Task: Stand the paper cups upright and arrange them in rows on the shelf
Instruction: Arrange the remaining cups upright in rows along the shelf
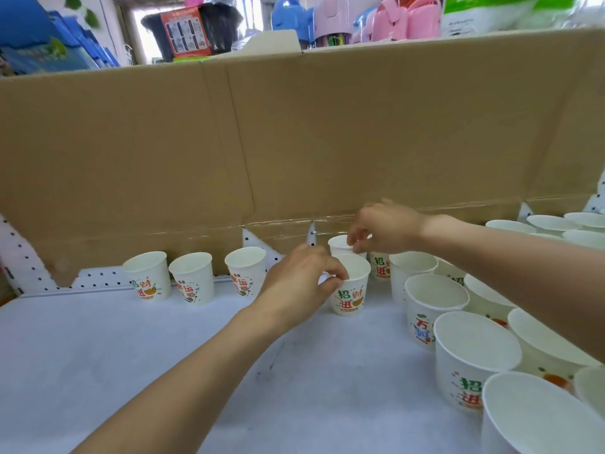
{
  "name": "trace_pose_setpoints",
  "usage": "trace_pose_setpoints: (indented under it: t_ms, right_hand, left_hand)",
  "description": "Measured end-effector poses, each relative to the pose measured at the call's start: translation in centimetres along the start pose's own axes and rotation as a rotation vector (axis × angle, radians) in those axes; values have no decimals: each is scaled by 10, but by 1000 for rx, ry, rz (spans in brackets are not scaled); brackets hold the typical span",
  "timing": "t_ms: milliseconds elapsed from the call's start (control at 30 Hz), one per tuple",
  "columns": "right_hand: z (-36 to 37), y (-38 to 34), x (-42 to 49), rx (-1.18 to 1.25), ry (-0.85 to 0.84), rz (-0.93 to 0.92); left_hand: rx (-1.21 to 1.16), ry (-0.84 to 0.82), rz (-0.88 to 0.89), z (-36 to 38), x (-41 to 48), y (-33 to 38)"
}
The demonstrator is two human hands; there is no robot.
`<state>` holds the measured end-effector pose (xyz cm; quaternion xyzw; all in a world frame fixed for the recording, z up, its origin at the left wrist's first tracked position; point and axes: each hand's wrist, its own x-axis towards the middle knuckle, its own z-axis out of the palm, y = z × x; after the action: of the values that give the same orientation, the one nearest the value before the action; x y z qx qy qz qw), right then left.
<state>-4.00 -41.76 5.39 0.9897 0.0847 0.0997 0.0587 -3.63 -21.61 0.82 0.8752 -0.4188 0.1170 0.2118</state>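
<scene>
Cups [149,276] line the shelf [131,355] as our left hand [301,280] pinches the front cup [351,291], our right hand [386,229] the rear cup [339,245].

Shelf [131,371], front and left: open white surface, reachable from the near edge.
Back: cardboard sheet [294,142] upright along the whole rear, closing it off.
Back left: row of three cups [191,280], narrow gaps between.
Centre back: left hand [304,276] pinching front cup [352,290], right hand [383,229] on rear cup [339,244] rim — occupied.
Right: crowded cups [474,355], rims nearly touching — no passage.
</scene>
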Motion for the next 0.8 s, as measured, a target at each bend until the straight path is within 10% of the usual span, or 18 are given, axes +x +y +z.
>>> trace_pose_setpoints:
  t_ms: [433,633,800]
  right_hand:
    - [-28,-16,-5,173,56,-12]
    - [-29,-88,41,391,-110,-71]
    - [-11,-127,83,411,-204,-27]
  left_hand:
    - [70,198,61,-10,-10,-8]
    - [125,221,-453,-63,-44,-119]
    - [2,36,-540,-76,-43,-166]
